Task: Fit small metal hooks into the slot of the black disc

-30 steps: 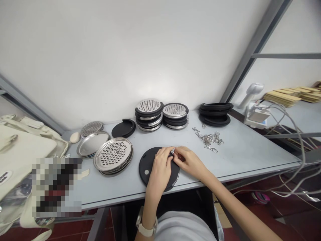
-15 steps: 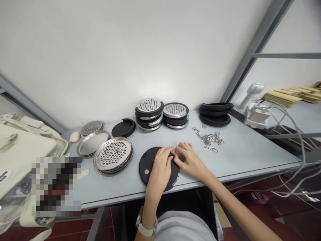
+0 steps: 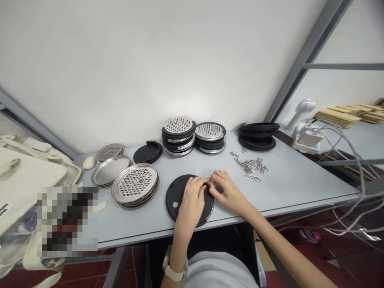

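Note:
A round black disc (image 3: 174, 196) lies on the table near its front edge. My left hand (image 3: 193, 200) rests over the disc's middle, fingers together on its surface and reaching to the upper right rim. My right hand (image 3: 225, 188) is closed in a pinch at that same rim, its fingertips meeting those of my left hand. A small metal piece shows faintly between the right fingers; most of it is hidden. Several metal hooks (image 3: 252, 166) lie in a loose pile beyond my right hand.
Perforated metal plates (image 3: 136, 186) are stacked at left, beside a plain metal plate (image 3: 111, 171). Two stacks of black and metal discs (image 3: 179, 126) (image 3: 210, 132) stand near the wall. Black rings (image 3: 258, 143) sit at back right. A bag (image 3: 30, 172) is far left.
The fingertips have shifted slightly at the disc's rim, and the shiny metal piece between them is now mostly covered. The rest looks the same.

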`<action>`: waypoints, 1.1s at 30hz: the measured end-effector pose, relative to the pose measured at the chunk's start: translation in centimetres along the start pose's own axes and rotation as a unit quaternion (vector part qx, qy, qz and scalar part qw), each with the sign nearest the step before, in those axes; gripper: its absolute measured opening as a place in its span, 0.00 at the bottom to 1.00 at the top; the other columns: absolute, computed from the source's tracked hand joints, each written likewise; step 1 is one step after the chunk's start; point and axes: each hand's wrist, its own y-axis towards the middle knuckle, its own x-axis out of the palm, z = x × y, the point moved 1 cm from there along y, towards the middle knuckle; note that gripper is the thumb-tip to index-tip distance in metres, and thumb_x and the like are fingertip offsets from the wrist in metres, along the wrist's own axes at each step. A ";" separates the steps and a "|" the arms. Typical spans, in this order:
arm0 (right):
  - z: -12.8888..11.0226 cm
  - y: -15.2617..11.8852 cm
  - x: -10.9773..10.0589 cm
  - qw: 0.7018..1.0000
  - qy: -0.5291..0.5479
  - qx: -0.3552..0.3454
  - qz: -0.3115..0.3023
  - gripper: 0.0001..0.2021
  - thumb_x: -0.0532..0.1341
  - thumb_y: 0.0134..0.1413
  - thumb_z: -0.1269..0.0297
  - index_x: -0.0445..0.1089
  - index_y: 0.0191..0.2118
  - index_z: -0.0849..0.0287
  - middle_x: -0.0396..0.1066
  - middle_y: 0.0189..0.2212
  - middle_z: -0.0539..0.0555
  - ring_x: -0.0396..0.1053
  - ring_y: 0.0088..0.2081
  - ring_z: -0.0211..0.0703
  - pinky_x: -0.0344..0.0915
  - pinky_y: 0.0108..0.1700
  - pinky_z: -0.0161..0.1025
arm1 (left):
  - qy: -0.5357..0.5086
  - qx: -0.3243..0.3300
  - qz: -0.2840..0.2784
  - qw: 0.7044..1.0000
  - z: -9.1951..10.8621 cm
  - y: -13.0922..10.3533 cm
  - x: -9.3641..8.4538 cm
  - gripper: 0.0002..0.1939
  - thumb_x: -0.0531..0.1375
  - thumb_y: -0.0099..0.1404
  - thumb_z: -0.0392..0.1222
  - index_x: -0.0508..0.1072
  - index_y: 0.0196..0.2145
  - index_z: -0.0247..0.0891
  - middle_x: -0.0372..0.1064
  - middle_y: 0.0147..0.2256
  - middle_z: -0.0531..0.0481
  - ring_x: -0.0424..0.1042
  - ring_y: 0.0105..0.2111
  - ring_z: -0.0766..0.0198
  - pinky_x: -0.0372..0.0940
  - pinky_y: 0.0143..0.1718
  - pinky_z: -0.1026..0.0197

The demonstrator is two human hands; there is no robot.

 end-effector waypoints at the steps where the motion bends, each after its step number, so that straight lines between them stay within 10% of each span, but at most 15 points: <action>1: 0.1 0.0 0.0 1.000 -0.002 0.003 0.000 0.08 0.51 0.58 0.72 0.57 0.28 0.57 0.59 0.27 0.50 0.58 0.33 0.41 0.57 0.42 0.41 | -0.003 -0.006 0.003 1.000 -0.1 -0.1 0.0 0.17 0.50 0.66 0.27 0.70 0.45 0.43 0.70 0.41 0.52 0.68 0.42 0.63 0.61 0.51 0.55; 33: 0.5 0.0 0.7 0.999 0.021 -0.014 -0.028 0.09 0.48 0.62 0.71 0.56 0.29 0.57 0.62 0.25 0.49 0.59 0.28 0.40 0.56 0.37 0.39 | -0.008 0.026 0.004 1.000 -0.4 -0.2 0.1 0.18 0.48 0.67 0.27 0.68 0.47 0.42 0.69 0.45 0.50 0.66 0.46 0.62 0.56 0.56 0.53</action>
